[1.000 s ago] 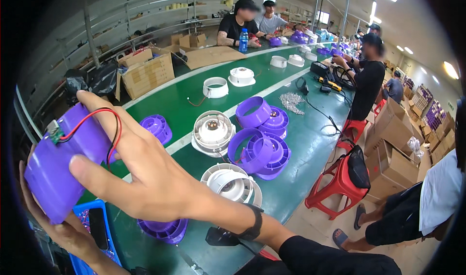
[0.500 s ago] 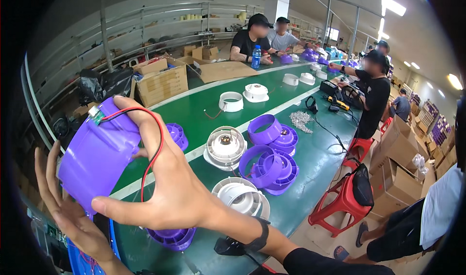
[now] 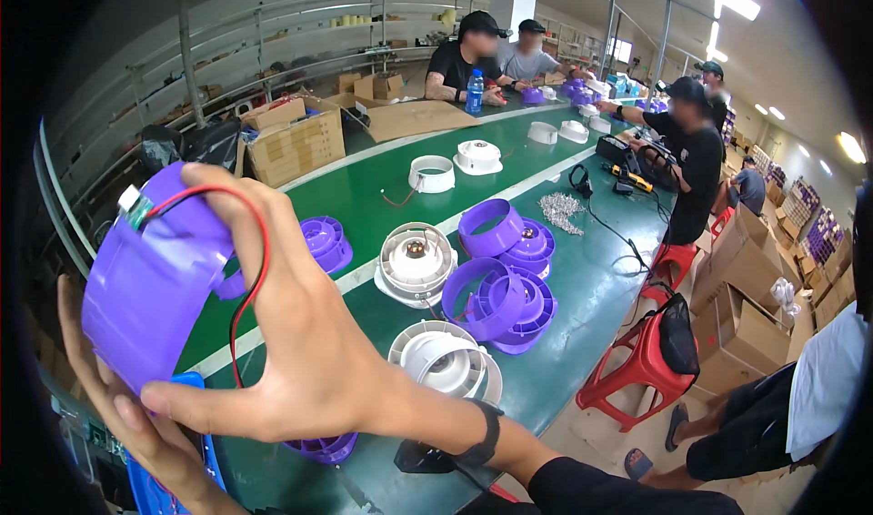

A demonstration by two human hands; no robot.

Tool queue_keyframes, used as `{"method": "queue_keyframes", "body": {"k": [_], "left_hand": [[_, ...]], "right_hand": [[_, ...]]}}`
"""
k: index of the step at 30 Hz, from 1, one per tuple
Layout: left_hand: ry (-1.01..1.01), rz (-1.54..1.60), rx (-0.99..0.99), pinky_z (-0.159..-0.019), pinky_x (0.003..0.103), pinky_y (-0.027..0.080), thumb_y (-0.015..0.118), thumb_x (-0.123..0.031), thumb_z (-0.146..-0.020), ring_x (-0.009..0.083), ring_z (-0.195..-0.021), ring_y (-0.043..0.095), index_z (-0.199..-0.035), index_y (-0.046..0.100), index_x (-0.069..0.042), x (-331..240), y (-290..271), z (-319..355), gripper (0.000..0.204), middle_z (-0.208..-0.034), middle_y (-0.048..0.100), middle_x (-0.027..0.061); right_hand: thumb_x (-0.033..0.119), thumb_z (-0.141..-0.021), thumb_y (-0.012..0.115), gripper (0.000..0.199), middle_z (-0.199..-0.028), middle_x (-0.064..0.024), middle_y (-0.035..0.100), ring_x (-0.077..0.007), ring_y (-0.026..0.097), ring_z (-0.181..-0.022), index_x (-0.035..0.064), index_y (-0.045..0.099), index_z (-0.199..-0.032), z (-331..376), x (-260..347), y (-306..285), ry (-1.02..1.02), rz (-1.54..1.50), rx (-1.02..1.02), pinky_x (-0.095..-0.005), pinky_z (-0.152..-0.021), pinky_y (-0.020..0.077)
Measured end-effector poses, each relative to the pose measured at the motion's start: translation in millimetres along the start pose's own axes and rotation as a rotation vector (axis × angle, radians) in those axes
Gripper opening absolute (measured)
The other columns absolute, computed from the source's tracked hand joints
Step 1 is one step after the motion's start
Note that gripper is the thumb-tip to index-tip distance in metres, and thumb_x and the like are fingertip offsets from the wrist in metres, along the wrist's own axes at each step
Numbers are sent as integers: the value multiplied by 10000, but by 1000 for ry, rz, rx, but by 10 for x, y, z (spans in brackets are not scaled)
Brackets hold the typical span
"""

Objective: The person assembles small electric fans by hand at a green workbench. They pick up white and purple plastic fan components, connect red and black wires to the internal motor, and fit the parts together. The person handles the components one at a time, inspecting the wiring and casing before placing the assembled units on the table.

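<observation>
My right hand (image 3: pixel 314 333) grips a purple plastic ring housing (image 3: pixel 150 292), raised at the left above the table, its thumb on the lower edge and its fingers over the top. A small green circuit board with a white connector (image 3: pixel 135 204) sits at the housing's upper edge. From it a red and black wire (image 3: pixel 264 251) loops over my right hand. My left hand (image 3: pixel 150 442) is under and behind the housing, fingers stretched out and partly hidden; whether it bears any weight I cannot tell. Below my right wrist lies a purple finned part (image 3: pixel 326 446), partly covered.
On the green table (image 3: pixel 582 278) stand purple rings (image 3: pixel 484 298), white fan-like housings (image 3: pixel 416 262) and a pile of small metal pieces (image 3: pixel 561 213). A blue tray (image 3: pixel 211 465) lies lower left. Red stools (image 3: pixel 637 369) and cartons (image 3: pixel 750 333) stand at right. Several people work farther along.
The purple housing and my right hand have shifted left and slightly down. My left hand's fingers have come closer in behind the housing. The view has shifted a little.
</observation>
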State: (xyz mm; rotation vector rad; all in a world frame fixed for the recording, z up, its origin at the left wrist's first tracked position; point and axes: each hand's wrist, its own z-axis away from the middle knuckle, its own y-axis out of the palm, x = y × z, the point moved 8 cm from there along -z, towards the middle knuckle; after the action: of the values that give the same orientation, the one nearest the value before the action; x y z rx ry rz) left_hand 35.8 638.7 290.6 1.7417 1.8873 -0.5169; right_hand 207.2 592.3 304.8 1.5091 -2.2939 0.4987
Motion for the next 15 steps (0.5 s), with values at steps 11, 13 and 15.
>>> {"method": "queue_keyframes", "body": {"k": [11,13,15], "left_hand": [[3,-41,-49,-1182,496,253,262,-638,-975,321,-1474,266,-1546,265,-23,111,-253,133,839,-1599,241,181],[-53,-17,-91,-1186,504,246,247,-624,-987,325,-1481,249,-1550,258,-26,175,-314,184,821,-1603,231,184],[-62,-9,-153,-1186,511,248,250,-610,-996,332,-1477,256,-1552,253,-27,213,-352,222,805,-1598,238,190]], "right_hand": [[369,-672,795,1162,-1504,-328,230,-519,275,-1363,-34,149,-1551,56,102,152,-152,59,29,-523,-1143,275],[369,-672,795,1166,-1502,-333,230,-524,280,-1357,-36,146,-1551,49,115,155,-147,56,35,-520,-1142,280],[365,-670,796,1170,-1497,-336,235,-526,289,-1350,-40,140,-1551,53,102,154,-143,35,40,-518,-1139,286]]}}
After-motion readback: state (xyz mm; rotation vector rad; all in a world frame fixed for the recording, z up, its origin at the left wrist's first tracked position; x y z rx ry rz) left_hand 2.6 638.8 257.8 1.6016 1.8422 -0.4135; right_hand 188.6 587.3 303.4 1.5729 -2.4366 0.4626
